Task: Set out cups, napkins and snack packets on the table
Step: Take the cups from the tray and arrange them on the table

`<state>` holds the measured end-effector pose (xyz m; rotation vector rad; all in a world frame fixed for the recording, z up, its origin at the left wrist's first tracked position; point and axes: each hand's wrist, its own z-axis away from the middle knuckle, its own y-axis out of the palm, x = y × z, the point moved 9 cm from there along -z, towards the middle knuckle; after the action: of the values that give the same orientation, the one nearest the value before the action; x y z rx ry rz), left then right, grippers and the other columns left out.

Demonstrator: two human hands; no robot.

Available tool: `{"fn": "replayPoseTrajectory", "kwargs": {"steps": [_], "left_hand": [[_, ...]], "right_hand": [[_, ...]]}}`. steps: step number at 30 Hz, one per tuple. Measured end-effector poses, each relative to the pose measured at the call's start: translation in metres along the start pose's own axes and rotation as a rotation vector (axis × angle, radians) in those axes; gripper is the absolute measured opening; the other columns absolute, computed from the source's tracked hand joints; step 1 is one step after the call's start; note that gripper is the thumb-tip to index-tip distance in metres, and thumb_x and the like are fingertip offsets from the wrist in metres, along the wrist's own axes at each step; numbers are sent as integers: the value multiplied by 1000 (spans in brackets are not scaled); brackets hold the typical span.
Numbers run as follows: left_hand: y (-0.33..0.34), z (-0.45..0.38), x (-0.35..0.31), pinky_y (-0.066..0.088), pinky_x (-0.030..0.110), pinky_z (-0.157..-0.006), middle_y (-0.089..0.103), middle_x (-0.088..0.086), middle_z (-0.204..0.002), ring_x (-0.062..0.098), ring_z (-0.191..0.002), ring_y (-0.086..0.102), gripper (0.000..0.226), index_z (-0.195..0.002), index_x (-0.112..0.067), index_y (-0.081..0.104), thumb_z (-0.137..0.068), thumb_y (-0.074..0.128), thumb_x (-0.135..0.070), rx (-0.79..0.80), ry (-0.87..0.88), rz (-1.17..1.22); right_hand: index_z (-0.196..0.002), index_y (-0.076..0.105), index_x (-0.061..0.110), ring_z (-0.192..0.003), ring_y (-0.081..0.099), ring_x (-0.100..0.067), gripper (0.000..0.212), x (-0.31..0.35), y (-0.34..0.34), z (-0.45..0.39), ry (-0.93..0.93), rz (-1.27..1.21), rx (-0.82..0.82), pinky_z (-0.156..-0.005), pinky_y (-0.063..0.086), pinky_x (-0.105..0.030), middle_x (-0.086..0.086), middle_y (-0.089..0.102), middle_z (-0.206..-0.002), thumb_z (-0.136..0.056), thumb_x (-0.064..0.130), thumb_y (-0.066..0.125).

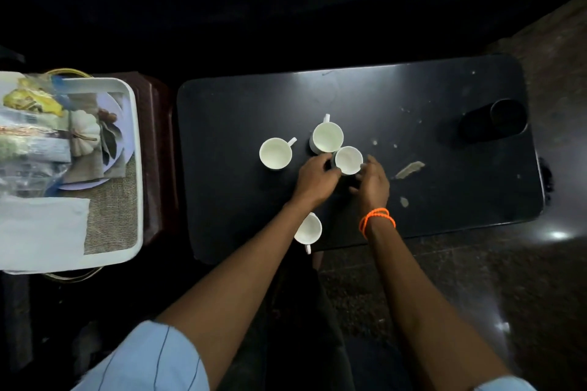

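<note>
Several white cups stand on the black table (pixel 413 98). One cup (pixel 275 153) is at the left, a larger cup (pixel 327 137) behind the middle, and another cup (pixel 308 228) near the front edge, partly under my left forearm. My left hand (pixel 316 179) and my right hand (pixel 373 182) both close around a small cup (pixel 348 159) from either side. White napkins (pixel 41 227) and clear snack packets (pixel 31 133) lie in the white tray (pixel 135 168) at the left.
A dark cylinder (pixel 494 122) lies on its side at the table's far right. Torn paper scraps (pixel 409 168) are scattered right of my hands. The tray rests on a dark red stand (pixel 158 152) beside the table. The floor is dim.
</note>
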<state>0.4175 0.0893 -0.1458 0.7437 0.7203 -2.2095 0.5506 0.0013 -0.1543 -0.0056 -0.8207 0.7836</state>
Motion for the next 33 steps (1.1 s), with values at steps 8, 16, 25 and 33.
{"fn": "replayPoseTrajectory", "kwargs": {"steps": [8, 16, 25, 33], "left_hand": [[23, 8, -1, 56, 43, -97, 76, -1, -99, 27, -102, 70, 42, -112, -31, 67, -73, 53, -27, 28, -64, 125], [70, 66, 26, 57, 41, -96, 78, -6, -107, 18, -108, 71, 55, -114, -33, 66, -61, 58, -23, -2, -113, 257], [113, 106, 63, 59, 28, -97, 71, -2, -131, 6, -107, 74, 83, -145, -33, 53, -70, 57, 4, -31, -204, 523], [122, 107, 55, 57, 24, -98, 63, 8, -142, 21, -118, 71, 84, -150, -24, 48, -77, 55, 17, 17, -198, 540]], "right_hand": [[-121, 72, 19, -119, 65, -30, 38, 10, 1, -5, 38, -97, 50, -96, 54, -43, -9, 71, -125, -90, 26, 52], [-106, 75, 14, -111, 67, -29, 31, -17, -47, 19, -72, 24, 50, -99, 54, -49, -12, 73, -114, -85, 22, 55], [-87, 78, 23, -100, 70, -25, 27, -68, -83, 30, 82, -90, -13, -81, 59, -47, -8, 76, -105, -74, 29, 55], [-80, 78, 26, -109, 69, -35, 25, -66, -94, 21, 81, -60, -62, -95, 54, -60, -5, 77, -100, -73, 31, 55]]}}
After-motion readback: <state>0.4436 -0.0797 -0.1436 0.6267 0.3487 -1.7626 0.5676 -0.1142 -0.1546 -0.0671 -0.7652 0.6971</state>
